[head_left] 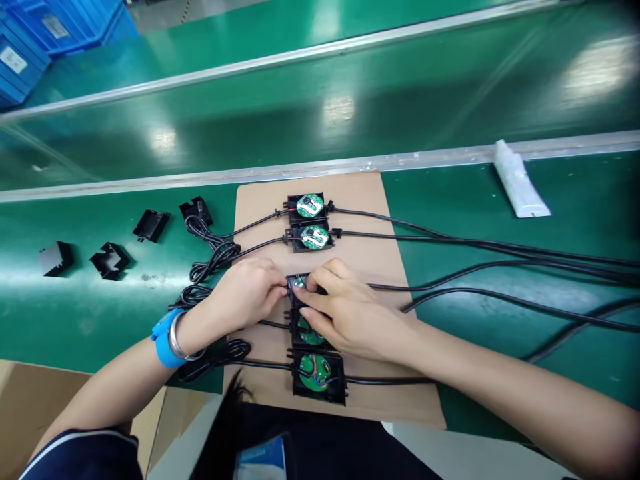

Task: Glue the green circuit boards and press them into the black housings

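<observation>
Five open black plastic boxes lie in a column on a cardboard sheet (265,393), each with a green circuit board inside. At the middle box (292,283), my left hand (253,290) pinches at the left wall; its fingertips hide what is between them. My right hand (355,310) reaches over from the right, fingers bent onto the small circuit board (300,282) and covering much of it. Just below, another box (295,339) is partly under my right hand. The lowest box (320,387) shows red and blue wires on its board. Two upper boxes (309,227) carry white-coated boards.
Coiled black cables (215,257) lie left of the cardboard; straight cables (480,267) run right. Several loose black housings (111,261) sit on the green bench at left. A white tube (520,180) lies at right. Blue bins (70,27) stand far left, beyond metal rails (200,179).
</observation>
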Action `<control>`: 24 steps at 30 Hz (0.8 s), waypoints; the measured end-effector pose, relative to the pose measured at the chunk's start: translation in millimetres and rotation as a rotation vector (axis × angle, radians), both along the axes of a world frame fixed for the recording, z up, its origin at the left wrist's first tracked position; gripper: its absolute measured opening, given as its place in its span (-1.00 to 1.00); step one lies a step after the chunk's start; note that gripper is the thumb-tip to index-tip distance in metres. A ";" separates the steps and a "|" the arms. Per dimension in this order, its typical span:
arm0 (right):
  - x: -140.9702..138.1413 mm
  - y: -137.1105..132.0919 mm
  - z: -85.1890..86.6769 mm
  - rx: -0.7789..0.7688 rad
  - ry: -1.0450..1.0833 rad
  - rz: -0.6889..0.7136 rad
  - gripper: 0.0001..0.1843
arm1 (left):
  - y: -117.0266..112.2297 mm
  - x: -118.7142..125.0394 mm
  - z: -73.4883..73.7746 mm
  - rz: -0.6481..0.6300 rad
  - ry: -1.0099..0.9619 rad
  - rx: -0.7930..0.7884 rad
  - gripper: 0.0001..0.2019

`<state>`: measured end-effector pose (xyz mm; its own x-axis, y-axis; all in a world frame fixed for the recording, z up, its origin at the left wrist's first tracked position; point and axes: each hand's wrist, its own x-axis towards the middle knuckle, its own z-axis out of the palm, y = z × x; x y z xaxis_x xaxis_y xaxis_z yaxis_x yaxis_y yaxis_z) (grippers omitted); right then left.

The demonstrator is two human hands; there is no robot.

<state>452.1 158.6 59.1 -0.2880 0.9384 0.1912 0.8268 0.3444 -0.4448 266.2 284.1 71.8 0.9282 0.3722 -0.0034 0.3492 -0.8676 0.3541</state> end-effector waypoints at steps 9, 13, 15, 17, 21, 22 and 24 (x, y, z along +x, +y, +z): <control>91.6 46.0 -33.8 0.004 -0.036 -0.241 -0.75 | 35.4 43.2 -8.6 0.153 0.175 0.348 -0.72; 87.2 34.1 -29.8 0.042 0.107 -0.307 -0.77 | 33.6 31.4 -6.8 0.187 0.019 0.226 -0.84; 82.8 24.9 -14.9 0.083 0.094 -0.286 -0.77 | 31.5 24.4 -1.8 0.198 -0.045 0.167 -0.85; 78.8 20.3 1.6 0.104 0.027 -0.202 -0.75 | 29.6 21.9 2.3 0.200 -0.071 0.148 -0.83; 72.3 28.2 21.9 0.095 -0.014 -0.070 -0.69 | 26.5 29.7 7.6 0.193 -0.077 0.170 -0.83; 71.3 32.3 23.6 0.072 -0.013 -0.061 -0.69 | 25.8 32.6 9.1 0.189 -0.057 0.179 -0.82; 70.5 41.1 24.1 0.005 -0.025 -0.057 -0.70 | 25.1 37.8 12.6 0.185 0.012 0.201 -0.82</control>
